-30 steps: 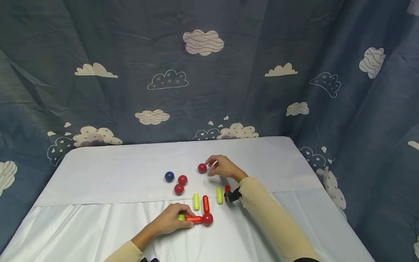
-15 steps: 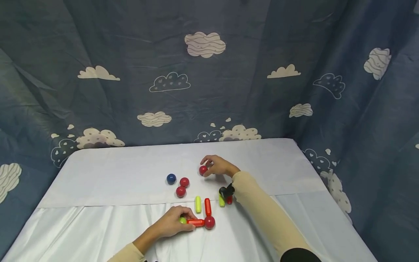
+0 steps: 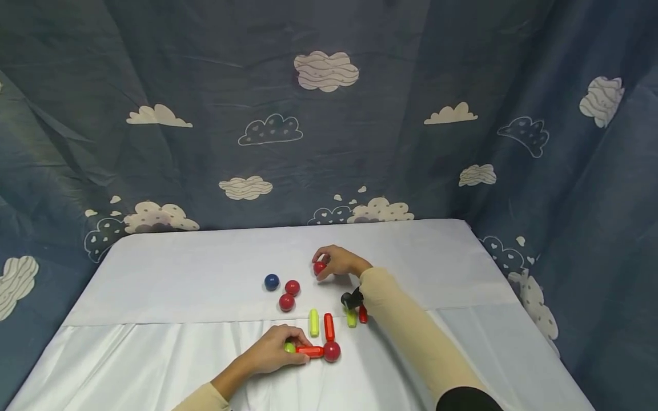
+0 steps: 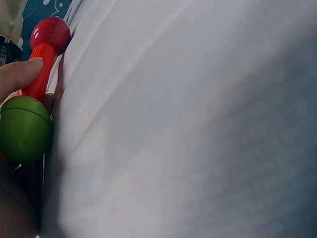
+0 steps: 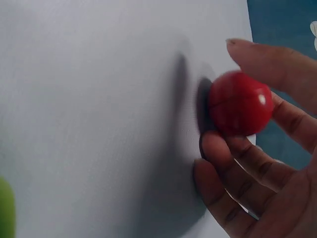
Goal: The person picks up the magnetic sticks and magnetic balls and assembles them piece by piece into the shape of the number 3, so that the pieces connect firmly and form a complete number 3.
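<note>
In the head view, my left hand (image 3: 273, 349) pinches a red ribbed stick (image 3: 310, 352) low on the white table. A green ball (image 4: 25, 130) sits at the near end of that stick and a red ball (image 3: 331, 351) at its other end. From this red ball a second red stick (image 3: 329, 327) points away at roughly a right angle. Farther back, my right hand (image 3: 340, 261) has its thumb and fingers curled about another red ball (image 5: 240, 104), close to the tabletop. Part of that ball is hidden by the fingers in the head view.
Left of the right hand lie a blue ball (image 3: 271, 282) and two red balls, one nearer (image 3: 287, 302) and one farther (image 3: 292, 287). A yellow-green stick (image 3: 314, 323) lies beside the joined pieces. Another yellow-green stick (image 3: 352, 318) and a red stick (image 3: 363, 314) lie below the right wrist.
My right hand has moved slightly left and its fingers have closed around the far red ball. The left hand keeps its hold on the red stick. The whole head view has shifted a little.
</note>
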Demonstrator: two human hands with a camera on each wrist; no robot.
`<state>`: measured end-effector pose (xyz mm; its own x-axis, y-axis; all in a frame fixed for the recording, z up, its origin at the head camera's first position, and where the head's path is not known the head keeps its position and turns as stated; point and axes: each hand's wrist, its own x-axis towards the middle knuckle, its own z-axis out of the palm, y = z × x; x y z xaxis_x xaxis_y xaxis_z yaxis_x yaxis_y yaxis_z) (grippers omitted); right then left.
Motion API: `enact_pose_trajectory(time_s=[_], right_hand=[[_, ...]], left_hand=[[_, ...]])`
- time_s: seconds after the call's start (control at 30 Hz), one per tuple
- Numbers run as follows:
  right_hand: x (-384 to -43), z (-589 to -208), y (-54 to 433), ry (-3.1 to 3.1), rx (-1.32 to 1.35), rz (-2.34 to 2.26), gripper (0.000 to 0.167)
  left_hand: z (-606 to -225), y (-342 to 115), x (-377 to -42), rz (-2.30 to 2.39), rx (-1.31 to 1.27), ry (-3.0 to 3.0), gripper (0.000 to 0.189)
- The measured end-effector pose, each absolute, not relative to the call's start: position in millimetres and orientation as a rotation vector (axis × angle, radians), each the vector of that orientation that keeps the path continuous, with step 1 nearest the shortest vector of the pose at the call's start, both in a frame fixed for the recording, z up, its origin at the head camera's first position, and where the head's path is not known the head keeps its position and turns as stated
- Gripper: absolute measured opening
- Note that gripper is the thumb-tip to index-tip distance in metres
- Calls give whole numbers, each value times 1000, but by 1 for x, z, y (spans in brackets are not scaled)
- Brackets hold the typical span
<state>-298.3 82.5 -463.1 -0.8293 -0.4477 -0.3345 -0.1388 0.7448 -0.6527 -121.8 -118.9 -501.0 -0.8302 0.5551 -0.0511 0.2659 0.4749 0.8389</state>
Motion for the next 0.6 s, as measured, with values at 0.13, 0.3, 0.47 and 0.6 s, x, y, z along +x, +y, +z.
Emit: enact_pose_trajectory(time_s=[0.13,0.3,0.47,0.6], right_hand=[[-300,-463,78,2510,-461,-768,35],[-299,-466,79,2532,-468,-747,32],[-301,-465,81,2526,-491,-783,33],[-300,-463,82,2529,-517,-817,33]], left_hand=[[-501,-118,-123,1293,691,2401,15],[-502,-117,-120,1315,696,2384,15],[-501,-117,-122,1301,704,2393,15],[-499,-118,-124,1285,695,2409,15]])
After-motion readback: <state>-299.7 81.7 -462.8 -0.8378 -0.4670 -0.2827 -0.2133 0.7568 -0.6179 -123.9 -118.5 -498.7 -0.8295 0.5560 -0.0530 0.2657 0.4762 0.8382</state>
